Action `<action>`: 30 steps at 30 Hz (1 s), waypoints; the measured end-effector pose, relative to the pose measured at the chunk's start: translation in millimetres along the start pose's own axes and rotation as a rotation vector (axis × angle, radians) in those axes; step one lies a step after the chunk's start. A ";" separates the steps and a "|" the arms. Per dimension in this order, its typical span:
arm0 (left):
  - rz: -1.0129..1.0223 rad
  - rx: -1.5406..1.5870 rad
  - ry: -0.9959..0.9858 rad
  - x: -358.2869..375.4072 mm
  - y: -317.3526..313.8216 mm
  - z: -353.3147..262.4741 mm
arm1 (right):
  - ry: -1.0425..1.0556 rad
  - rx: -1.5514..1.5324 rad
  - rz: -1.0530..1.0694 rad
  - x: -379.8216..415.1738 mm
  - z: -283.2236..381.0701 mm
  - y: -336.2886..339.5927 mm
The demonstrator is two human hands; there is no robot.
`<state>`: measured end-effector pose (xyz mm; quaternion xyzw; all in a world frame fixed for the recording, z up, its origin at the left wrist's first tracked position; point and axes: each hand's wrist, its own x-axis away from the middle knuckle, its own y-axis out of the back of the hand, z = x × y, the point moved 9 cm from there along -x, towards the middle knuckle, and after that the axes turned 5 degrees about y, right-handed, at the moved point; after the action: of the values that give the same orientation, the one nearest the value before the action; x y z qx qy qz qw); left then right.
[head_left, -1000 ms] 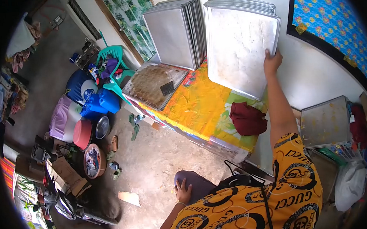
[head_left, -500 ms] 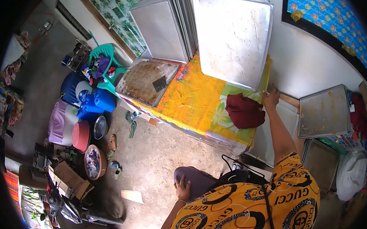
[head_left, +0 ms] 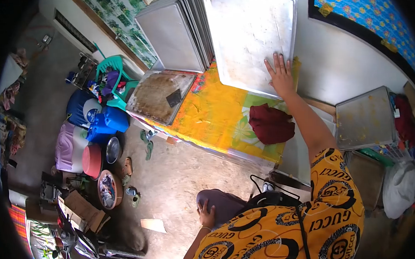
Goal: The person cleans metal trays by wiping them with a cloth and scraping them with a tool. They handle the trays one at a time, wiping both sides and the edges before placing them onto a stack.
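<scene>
On stained tray (head_left: 149, 97), dark scraper (head_left: 173, 98), perhaps

And here's the taller, brighter stack of rectangular metal trays (head_left: 253, 35), up on edge on the brightly covered table (head_left: 211, 117), packed face to face! The front tray (head_left: 245, 45) gleams silver, faintly stained and scuffed.

Right hand (head_left: 281, 78), fingers spread, over metal tray (head_left: 247, 38) behind maroon cloth (head_left: 269, 125); left hand (head_left: 206, 215) on knee (head_left: 223, 201) left of cloth.
</scene>
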<state>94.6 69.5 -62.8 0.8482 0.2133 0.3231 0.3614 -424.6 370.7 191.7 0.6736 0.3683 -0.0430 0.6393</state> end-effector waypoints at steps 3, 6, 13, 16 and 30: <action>-0.024 -0.005 0.011 0.9 2.8 2.4 | 0.038 0.025 0.073 -19.9 -5.2 -26.5; -0.025 0.008 0.032 1.7 4.6 3.4 | 0.043 0.011 0.114 -31.0 -4.7 -35.1; -0.013 0.032 0.051 -1.2 4.9 9.4 | 0.011 0.077 0.088 -31.9 -1.3 -36.6; -0.042 -0.014 0.002 -3.1 7.1 9.9 | 0.026 0.112 0.024 -31.0 5.0 -28.7; 0.079 0.487 0.585 17.0 -24.9 149.3 | -0.818 -0.430 0.758 470.9 -163.2 -130.0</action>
<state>208.2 24.7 -153.9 0.7887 0.3454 0.5050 0.0603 -222.3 712.6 -135.9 0.5422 -0.1734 0.0076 0.8221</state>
